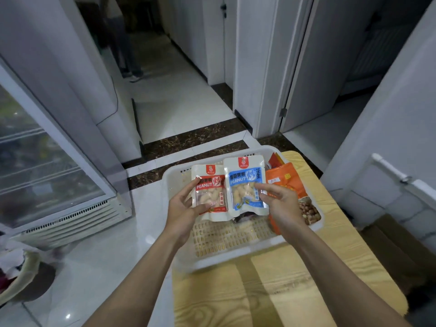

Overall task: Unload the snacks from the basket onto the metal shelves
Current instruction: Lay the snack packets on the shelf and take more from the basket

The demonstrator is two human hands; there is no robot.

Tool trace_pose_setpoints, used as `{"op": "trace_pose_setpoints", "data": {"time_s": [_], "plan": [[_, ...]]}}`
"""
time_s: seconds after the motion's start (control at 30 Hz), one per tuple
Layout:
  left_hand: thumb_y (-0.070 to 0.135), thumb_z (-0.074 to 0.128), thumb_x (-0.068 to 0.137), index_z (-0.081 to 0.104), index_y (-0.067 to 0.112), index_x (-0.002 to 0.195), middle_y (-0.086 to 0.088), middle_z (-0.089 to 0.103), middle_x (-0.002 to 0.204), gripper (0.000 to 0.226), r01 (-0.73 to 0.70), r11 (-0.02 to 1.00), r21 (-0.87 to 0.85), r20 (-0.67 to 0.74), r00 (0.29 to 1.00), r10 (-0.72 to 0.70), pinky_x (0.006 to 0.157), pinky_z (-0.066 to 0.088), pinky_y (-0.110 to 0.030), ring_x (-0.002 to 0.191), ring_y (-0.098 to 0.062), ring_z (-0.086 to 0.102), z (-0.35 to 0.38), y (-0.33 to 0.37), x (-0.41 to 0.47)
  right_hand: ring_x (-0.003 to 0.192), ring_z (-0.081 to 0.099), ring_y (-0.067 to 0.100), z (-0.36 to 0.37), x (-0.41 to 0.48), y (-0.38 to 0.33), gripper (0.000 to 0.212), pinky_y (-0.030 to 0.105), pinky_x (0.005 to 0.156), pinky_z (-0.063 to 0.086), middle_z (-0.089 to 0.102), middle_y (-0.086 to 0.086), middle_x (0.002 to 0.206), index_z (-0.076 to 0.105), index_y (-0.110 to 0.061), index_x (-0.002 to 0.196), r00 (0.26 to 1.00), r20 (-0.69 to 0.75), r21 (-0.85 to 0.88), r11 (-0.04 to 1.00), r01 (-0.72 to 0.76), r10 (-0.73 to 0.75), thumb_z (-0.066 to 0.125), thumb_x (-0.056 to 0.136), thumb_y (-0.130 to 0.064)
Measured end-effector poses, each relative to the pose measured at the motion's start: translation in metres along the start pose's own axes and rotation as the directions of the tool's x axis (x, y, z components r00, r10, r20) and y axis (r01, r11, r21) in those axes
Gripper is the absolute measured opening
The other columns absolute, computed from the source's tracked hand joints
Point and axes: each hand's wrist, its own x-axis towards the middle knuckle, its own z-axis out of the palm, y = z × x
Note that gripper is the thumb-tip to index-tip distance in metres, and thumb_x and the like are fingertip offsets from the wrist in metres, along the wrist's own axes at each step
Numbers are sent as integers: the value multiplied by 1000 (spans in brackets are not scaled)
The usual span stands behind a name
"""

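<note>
A white plastic basket (236,252) stands on a small wood-grain table (290,289). My left hand (182,208) grips a red peanut packet (211,185), held upright over the basket. My right hand (280,201) pinches a blue peanut packet (244,179) beside it, also upright. An orange snack bag (289,182) printed with peanuts lies in the basket's right side, partly behind my right hand. A dark packet (243,218) peeks out under the blue one. No metal shelves are in view.
A glass-door fridge (47,175) stands at the left on the glossy tiled floor. A hallway runs ahead, where a person's legs (128,55) stand far back. White doors and walls close in on the right. A bin (18,274) sits at the lower left.
</note>
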Motion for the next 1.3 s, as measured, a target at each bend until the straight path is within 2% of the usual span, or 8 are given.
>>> {"op": "trace_pose_setpoints", "data": {"time_s": [0.1,0.23,0.43,0.63,0.77,1.13,1.23,1.3], "plan": [[-16,77,65,64,33,121,1,64,125,76,-65,998,24,109,992,62,77,60,-42,106,-18,68,-2,9,-22,89,70,3,-8,-43,-9,22,20,65,57,73,-10,101,77,-19,97,990,-123,35,997,73,-68,62,93,-3],[-19,77,62,63,32,124,4,64,126,82,-119,993,20,244,964,111,86,57,-50,108,-20,67,-2,16,-60,87,72,4,-21,-112,-11,21,28,74,59,74,-19,84,77,-18,94,960,-251,72,986,148,-126,63,91,-2],[-21,77,63,58,27,131,2,66,127,86,-165,986,4,430,891,147,90,55,-48,111,-23,66,10,22,-128,99,71,19,-43,-217,-5,25,42,88,57,76,-5,101,80,-26,91,893,-431,50,984,168,-131,65,90,-6],[-22,76,62,58,23,131,7,68,122,84,-155,987,-31,592,793,143,82,59,-38,109,-17,67,58,32,-198,83,74,14,-84,-321,-14,25,20,57,55,77,-2,93,77,-24,95,796,-585,45,974,222,-154,62,93,-4],[-22,75,62,59,23,130,4,69,122,83,-134,989,-67,712,688,142,77,60,-35,109,-19,67,105,31,-256,63,69,0,-121,-394,-20,22,12,48,48,76,-8,78,74,-13,99,713,-679,57,957,285,-172,57,94,1],[-15,78,62,58,24,133,3,69,122,83,-90,992,-89,920,373,117,77,59,-35,107,-23,68,244,-11,-481,88,73,12,-259,-637,9,25,26,76,57,77,-1,95,77,-21,96,392,-909,3,941,338,-138,61,93,-2],[-13,78,62,58,24,132,2,67,125,82,-69,993,-101,941,318,117,80,59,-39,109,-23,67,278,-27,-552,64,71,8,-296,-713,16,24,19,53,52,77,0,85,75,-18,97,321,-936,-23,934,357,-146,59,94,-1],[-17,76,63,58,22,132,1,65,128,82,-54,992,-112,953,277,123,81,59,-39,111,-23,66,299,-37,-599,69,73,9,-319,-758,21,24,15,52,52,77,-1,85,75,-14,99,273,-953,-22,925,380,-135,57,94,1]]}}
